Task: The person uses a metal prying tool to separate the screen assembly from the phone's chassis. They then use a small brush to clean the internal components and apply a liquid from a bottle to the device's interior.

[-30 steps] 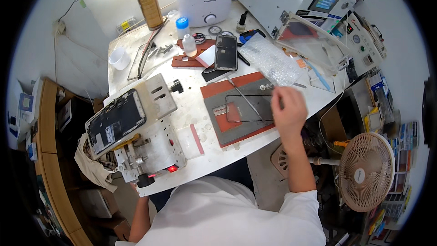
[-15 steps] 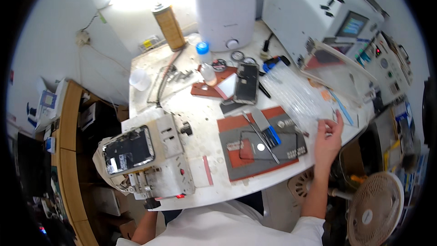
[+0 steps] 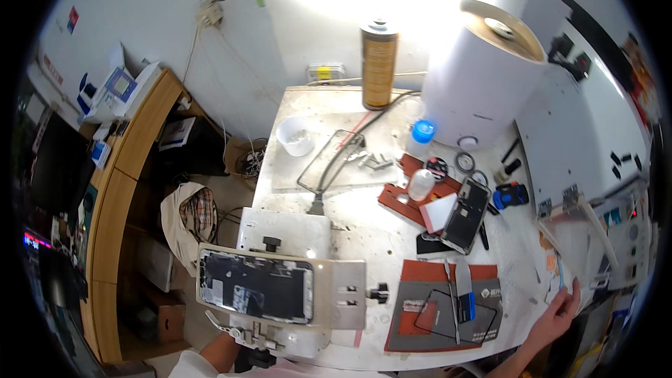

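Observation:
My right hand (image 3: 558, 313) is by the table's right edge, next to the end of a clear plastic film (image 3: 514, 287). Its index finger points up and away from the other, bent fingers; I see nothing held. My left forearm (image 3: 222, 351) comes in at the lower edge, and its hand is hidden behind a metal clamping fixture (image 3: 348, 308). On that fixture lies an opened phone (image 3: 255, 285) with a dark, scuffed inside. A grey and red mat (image 3: 413, 336) carries a thin black phone frame (image 3: 483, 332), a metal pry tool (image 3: 452, 301) and a blue-handled blade (image 3: 465, 306).
Beyond the mat lie another phone (image 3: 467, 217), a blue-capped bottle (image 3: 421, 133) and a small clear bottle (image 3: 421, 185). A tall spray can (image 3: 379, 66), a white humidifier-like appliance (image 3: 483, 73) and a white cup (image 3: 295, 136) stand farther back. A large white machine (image 3: 588, 119) fills the right side.
My view has swung to the left, so the table's things appear turned and farther right. The fixture with the phone shows at a different angle. My right hand stays beside the plastic film.

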`<control>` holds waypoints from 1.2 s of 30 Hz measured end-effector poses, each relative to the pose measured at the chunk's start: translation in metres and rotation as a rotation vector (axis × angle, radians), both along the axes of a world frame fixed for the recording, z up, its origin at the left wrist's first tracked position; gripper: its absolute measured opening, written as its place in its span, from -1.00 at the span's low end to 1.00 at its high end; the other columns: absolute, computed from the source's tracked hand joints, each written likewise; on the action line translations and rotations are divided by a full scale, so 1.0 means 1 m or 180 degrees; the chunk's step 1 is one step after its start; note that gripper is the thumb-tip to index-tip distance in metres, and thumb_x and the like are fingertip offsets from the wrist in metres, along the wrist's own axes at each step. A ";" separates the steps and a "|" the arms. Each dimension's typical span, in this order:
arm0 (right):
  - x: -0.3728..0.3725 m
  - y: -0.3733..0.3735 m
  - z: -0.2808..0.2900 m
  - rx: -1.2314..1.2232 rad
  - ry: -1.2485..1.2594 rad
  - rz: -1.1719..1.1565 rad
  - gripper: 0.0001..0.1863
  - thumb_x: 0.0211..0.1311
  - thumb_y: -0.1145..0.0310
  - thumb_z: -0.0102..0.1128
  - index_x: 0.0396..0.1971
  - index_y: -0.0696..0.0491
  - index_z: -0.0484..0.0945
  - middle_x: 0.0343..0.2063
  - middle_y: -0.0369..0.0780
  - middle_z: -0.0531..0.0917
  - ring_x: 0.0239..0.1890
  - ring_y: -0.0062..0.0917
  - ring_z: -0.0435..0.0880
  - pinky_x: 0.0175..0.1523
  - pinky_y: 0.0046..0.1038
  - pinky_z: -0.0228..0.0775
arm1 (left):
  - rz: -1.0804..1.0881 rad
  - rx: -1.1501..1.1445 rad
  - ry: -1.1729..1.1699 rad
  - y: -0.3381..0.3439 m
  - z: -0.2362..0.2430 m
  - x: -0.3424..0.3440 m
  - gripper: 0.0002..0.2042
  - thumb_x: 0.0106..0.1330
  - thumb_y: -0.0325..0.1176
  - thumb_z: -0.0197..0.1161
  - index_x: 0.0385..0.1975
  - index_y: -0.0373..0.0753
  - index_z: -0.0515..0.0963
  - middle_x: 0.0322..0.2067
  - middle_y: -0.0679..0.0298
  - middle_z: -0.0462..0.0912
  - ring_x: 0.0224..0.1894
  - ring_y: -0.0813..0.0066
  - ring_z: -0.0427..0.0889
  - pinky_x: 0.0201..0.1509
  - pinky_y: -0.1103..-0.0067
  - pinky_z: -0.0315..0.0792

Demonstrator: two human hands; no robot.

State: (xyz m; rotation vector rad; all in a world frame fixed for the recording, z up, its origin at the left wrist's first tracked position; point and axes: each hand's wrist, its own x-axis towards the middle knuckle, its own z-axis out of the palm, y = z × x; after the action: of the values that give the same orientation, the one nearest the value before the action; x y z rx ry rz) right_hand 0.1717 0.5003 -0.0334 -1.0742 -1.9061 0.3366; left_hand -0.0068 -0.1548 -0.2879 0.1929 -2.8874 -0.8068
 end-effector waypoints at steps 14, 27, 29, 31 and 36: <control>-0.086 -0.170 0.052 0.0378 -0.0696 0.2888 -0.54 0.03 0.64 0.12 0.00 0.17 0.66 -0.11 -0.09 0.70 -0.17 -0.31 0.66 -0.07 -0.39 0.52 | -0.0398 0.0102 0.0396 0.021 -0.007 -0.062 -0.77 0.45 -0.38 0.20 0.04 -0.20 0.58 -0.15 0.21 0.70 -0.24 0.25 0.73 -0.20 0.35 0.57; -0.066 -0.289 -0.029 0.0943 -0.1622 0.3256 -0.69 0.00 0.32 0.35 -0.30 0.23 0.62 0.03 0.00 0.64 0.11 -0.01 0.52 0.22 -0.02 0.32 | -0.0401 0.1098 0.0471 0.027 0.015 -0.045 -0.81 0.36 -0.45 0.25 -0.05 -0.20 0.59 -0.20 0.16 0.66 -0.24 0.05 0.67 -0.21 0.28 0.53; -0.067 -0.290 -0.029 0.0963 -0.1658 0.3244 -0.68 0.00 0.32 0.35 -0.30 0.24 0.62 0.03 0.01 0.63 0.11 -0.01 0.51 0.21 -0.02 0.32 | -0.0461 0.1144 0.0463 0.022 0.010 -0.049 -0.79 0.32 -0.47 0.27 -0.06 -0.22 0.59 -0.17 0.16 0.67 -0.15 0.06 0.67 -0.09 0.27 0.53; -0.066 -0.289 -0.028 0.1025 -0.1797 0.3263 -0.70 -0.01 0.34 0.36 -0.31 0.23 0.62 0.03 0.00 0.63 0.12 -0.01 0.50 0.20 -0.02 0.33 | -0.0598 0.0891 0.0521 0.018 0.007 -0.053 -0.74 0.28 -0.47 0.28 -0.03 -0.24 0.59 -0.09 0.17 0.64 0.00 0.07 0.61 0.08 0.21 0.45; -0.072 -0.299 -0.030 0.1047 -0.1494 0.2996 -0.65 -0.07 0.39 0.34 -0.22 0.20 0.63 0.01 -0.03 0.64 0.06 -0.02 0.54 0.17 -0.04 0.35 | -0.0908 0.0655 0.0385 0.020 0.008 -0.069 -0.62 0.23 -0.43 0.32 0.07 -0.26 0.57 0.14 0.14 0.54 0.28 0.04 0.42 0.37 0.12 0.26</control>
State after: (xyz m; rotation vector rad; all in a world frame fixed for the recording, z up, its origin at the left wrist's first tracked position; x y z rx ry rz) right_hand 0.0993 0.2016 -0.0633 0.0393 -2.6907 0.2738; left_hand -0.0760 -0.1347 -0.2804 -0.2457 -2.7504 -1.1213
